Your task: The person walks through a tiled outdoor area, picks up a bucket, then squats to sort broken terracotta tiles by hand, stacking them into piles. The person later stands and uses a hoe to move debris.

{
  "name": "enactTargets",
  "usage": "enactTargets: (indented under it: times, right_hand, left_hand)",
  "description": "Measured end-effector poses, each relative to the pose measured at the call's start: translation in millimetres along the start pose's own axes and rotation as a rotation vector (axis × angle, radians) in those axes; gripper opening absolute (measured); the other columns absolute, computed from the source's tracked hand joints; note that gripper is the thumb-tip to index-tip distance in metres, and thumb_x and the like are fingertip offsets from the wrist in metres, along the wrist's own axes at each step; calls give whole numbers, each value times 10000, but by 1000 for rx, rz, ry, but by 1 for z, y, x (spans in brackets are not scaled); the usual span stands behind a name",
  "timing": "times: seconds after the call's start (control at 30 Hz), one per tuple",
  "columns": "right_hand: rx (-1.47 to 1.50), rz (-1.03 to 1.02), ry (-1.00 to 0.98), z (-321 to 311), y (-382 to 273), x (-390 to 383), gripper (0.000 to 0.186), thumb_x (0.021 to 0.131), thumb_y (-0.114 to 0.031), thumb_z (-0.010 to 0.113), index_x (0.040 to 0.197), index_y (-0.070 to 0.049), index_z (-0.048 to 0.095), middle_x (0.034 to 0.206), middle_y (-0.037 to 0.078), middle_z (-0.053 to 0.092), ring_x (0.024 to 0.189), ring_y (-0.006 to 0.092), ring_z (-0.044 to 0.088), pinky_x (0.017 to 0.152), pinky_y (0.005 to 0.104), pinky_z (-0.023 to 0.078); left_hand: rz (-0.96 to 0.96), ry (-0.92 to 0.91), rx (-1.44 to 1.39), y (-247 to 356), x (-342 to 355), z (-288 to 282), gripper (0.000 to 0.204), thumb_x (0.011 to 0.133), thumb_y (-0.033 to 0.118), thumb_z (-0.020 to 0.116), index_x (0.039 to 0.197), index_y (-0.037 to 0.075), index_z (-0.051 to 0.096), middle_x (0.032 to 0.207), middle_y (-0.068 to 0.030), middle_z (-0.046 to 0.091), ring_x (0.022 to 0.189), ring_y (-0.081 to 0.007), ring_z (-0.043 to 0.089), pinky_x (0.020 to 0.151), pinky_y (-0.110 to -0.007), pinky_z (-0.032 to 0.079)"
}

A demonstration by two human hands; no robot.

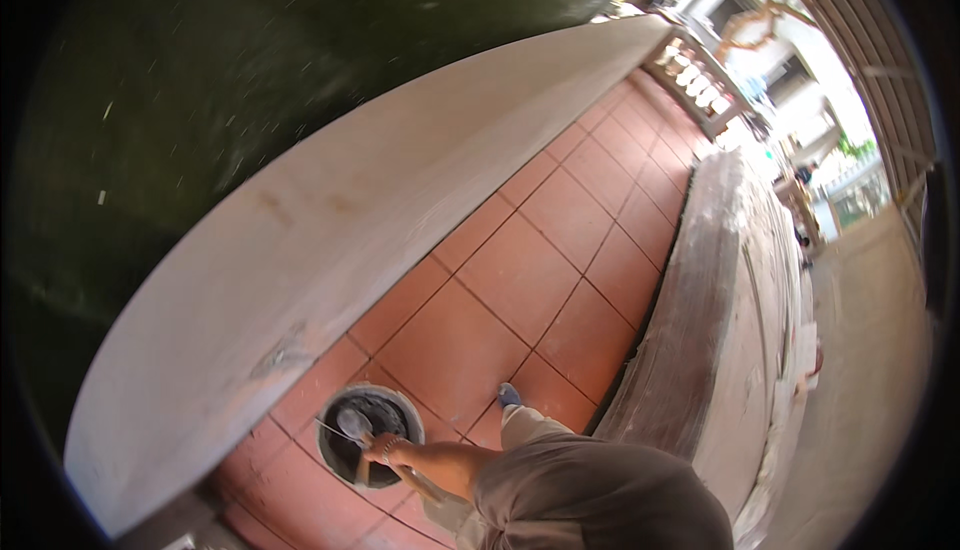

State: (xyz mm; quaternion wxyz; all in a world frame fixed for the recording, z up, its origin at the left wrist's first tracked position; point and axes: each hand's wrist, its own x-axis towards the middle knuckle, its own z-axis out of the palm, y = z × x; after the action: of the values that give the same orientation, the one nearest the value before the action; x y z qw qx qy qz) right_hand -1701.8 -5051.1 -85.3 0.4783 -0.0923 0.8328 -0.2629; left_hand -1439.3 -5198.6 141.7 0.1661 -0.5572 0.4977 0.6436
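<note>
A round bucket holds dark grey, wet-looking material, and a thin wire handle crosses its top. My left hand, with a bracelet at the wrist, reaches over the bucket, its fingers closed at the end of that handle. Inside, a tool with a pale rounded head rests close to my fingers; its exact kind is unclear. A light wooden-looking shaft slants beneath my forearm. My right hand does not show.
Square red tiles cover the narrow walkway. A low pale wall bounds it on the left, with dark green ground or water beyond. On the right runs a long, dusty ledge. A balustrade stands at the far end.
</note>
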Motion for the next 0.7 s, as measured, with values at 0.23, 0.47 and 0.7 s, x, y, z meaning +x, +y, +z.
enactTargets:
  times: [0.23,0.47,0.7]
  right_hand:
    - [-124,57,174,-158,196,-71,293,872,-235,553,1092,-98,690,1080,140,694,998,332,678,882,433,529]
    - [992,574,568,-314,407,-208,519,772,-463,677,1021,-7,698,1020,204,690,971,296,684,821,395,517]
    - [1274,863,851,-439,606,-310,527,751,-409,638,1104,-23,696,1126,201,681,1050,315,661,906,367,499]
  left_hand:
    - [404,-289,148,139,-25,186,376,877,534,624,887,165,559,591,56,419,453,-73,377,392,-222,288]
    - [734,-516,153,243,-126,434,415,839,575,644,847,171,549,588,46,419,447,-83,369,386,-232,276]
    - [886,-665,360,381,-208,643,494,842,601,620,992,134,562,668,37,479,493,-92,406,415,-258,328]
